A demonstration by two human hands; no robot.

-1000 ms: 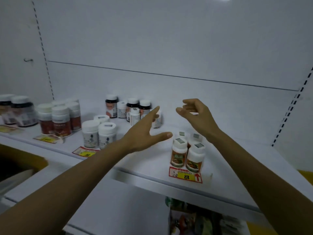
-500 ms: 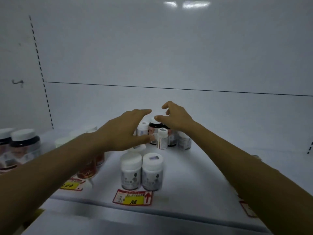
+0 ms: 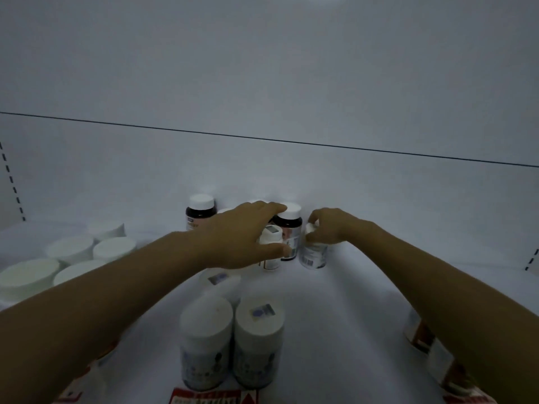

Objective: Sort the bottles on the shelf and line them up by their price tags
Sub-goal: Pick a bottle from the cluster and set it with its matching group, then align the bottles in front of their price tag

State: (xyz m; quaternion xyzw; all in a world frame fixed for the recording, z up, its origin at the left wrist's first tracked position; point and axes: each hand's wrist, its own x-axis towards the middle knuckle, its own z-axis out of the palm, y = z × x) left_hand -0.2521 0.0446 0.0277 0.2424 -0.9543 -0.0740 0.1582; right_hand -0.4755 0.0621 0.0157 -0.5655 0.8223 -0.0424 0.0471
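Note:
At the back of the white shelf (image 3: 364, 287) stands a cluster of bottles. My left hand (image 3: 239, 237) reaches over it. Its fingers stretch to the white cap of a dark bottle (image 3: 290, 221), and its thumb lies across the front of a small white bottle (image 3: 271, 233), so the hand wraps round that bottle. My right hand (image 3: 329, 227) pinches the cap of a white labelled bottle (image 3: 313, 256) just right of the dark one. Another dark bottle (image 3: 200, 211) stands free at the left of the cluster.
Two white bottles (image 3: 230, 339) stand side by side at the front, above a red and yellow price tag (image 3: 213, 396), with a third (image 3: 220, 282) behind them. Several white-capped jars (image 3: 70, 250) fill the left. Red-labelled bottles (image 3: 420, 333) sit under my right forearm.
The view has moved closer to the shelf. Both hands reached deeper into the back cluster; the left now wraps the small white bottle and the right has closed on a bottle's cap.

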